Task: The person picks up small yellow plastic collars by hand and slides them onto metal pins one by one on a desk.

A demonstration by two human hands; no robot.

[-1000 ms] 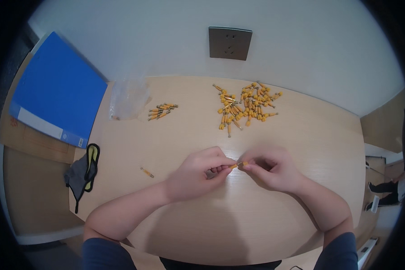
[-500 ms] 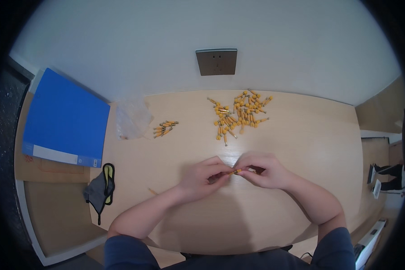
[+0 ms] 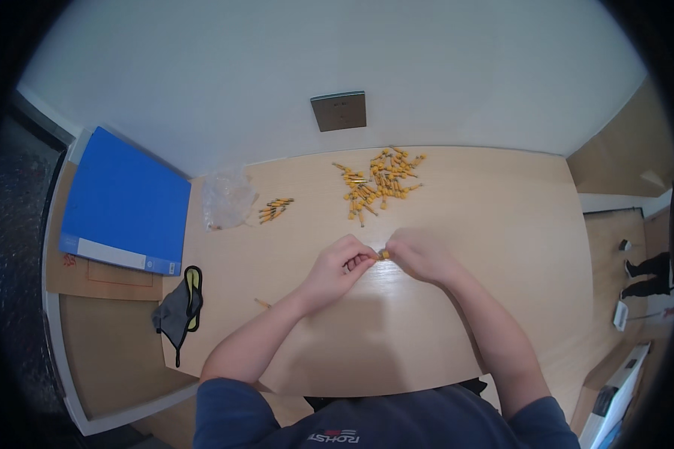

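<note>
Above the middle of the table, my left hand [image 3: 338, 271] and my right hand [image 3: 421, 256] meet fingertip to fingertip. Between them shows a small yellow wall plug with a metal end [image 3: 384, 255]. My left thumb and fingertips pinch one end of it. The right hand is closed round the other end, its back hiding most of its fingers. Beyond the hands lies a loose pile of yellow wall plugs with metal screws [image 3: 383, 182]. Farther left, several similar plugs lie side by side in a small group [image 3: 275, 210]. One thin orange piece [image 3: 262, 303] rests beside my left forearm.
A crumpled clear plastic bag [image 3: 229, 198] lies left of the small group. A blue binder [image 3: 131, 202] and a grey face mask with black edging [image 3: 176, 314] are at the table's left side. The wall carries a dark socket plate [image 3: 339, 111]. Another person's legs [image 3: 651, 275] appear far right.
Both hands have moved a little away from me across the table. My right hand has turned, so its back now covers its fingers. The whole view has shifted slightly.
</note>
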